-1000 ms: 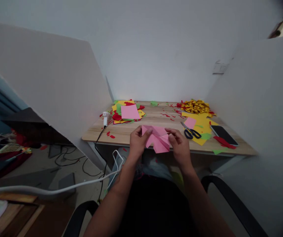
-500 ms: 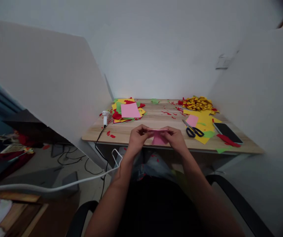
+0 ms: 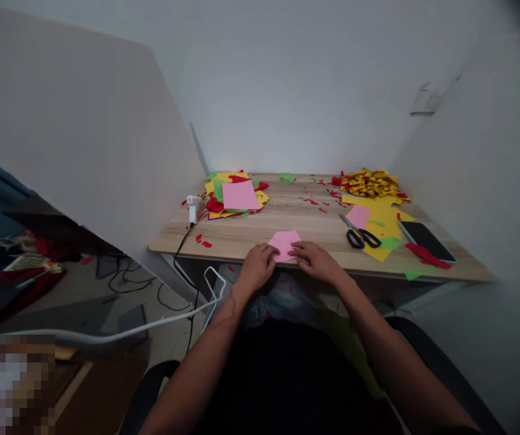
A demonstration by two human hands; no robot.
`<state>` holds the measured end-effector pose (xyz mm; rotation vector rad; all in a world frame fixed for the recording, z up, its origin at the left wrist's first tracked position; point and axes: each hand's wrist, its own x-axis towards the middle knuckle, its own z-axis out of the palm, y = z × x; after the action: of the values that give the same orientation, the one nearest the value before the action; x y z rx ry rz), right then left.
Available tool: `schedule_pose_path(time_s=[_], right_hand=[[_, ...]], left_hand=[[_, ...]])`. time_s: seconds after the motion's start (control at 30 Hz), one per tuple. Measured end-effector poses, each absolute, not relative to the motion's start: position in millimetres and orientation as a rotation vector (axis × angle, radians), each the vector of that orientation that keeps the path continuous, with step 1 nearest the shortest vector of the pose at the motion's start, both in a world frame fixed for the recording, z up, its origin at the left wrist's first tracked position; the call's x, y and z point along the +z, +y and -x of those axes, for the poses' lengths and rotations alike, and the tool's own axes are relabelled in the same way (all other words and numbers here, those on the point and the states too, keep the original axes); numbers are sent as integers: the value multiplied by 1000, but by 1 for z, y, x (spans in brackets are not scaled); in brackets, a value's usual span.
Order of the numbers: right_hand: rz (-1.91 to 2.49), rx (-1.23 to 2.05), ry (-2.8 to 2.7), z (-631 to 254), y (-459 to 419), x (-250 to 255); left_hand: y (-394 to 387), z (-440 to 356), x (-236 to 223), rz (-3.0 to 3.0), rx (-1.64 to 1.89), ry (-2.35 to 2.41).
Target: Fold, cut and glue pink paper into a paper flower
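Note:
A piece of pink paper (image 3: 286, 241) with angled corners lies flat at the desk's front edge, straight in front of me. My left hand (image 3: 260, 264) is at its lower left side, fingertips and thumb closed on the edge. From the right, my right hand (image 3: 315, 261) reaches over the paper, its fingers on top and the thumb low at the near edge. Both hands keep hold of the sheet. To the right, dark-handled scissors (image 3: 360, 234) rest partly on yellow paper (image 3: 378, 214), close to a smaller pink piece (image 3: 358, 215).
On the desk (image 3: 242, 232) at back left is a pile of coloured paper with a pink sheet (image 3: 240, 196) on top. Folded yellow pieces (image 3: 371, 183) are heaped at back right. A phone (image 3: 427, 240) lies right. A white charger (image 3: 192, 211) and red scraps (image 3: 204, 241) are left.
The pink paper has gone from being held up between both hands to lying flat on the desk. My hands have lowered and now press at its near sides.

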<state>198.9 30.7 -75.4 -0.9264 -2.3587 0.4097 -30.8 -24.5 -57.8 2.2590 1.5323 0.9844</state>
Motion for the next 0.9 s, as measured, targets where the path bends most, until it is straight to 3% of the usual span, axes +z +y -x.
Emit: schedule_pose_path(time_s=[0.43,0.7,0.9], right_hand=[[1093,238,-2323,-196,5,-78],[1130,454,-2095,-174,-10,-68],[1054,830,-1789,-158,-44,-33]], left_hand=[[-44,15,-80,-2201,1088,1705],[-41,20,-80,-1931,1252,1586],[-63,23,-41,-1619,1350,1387]])
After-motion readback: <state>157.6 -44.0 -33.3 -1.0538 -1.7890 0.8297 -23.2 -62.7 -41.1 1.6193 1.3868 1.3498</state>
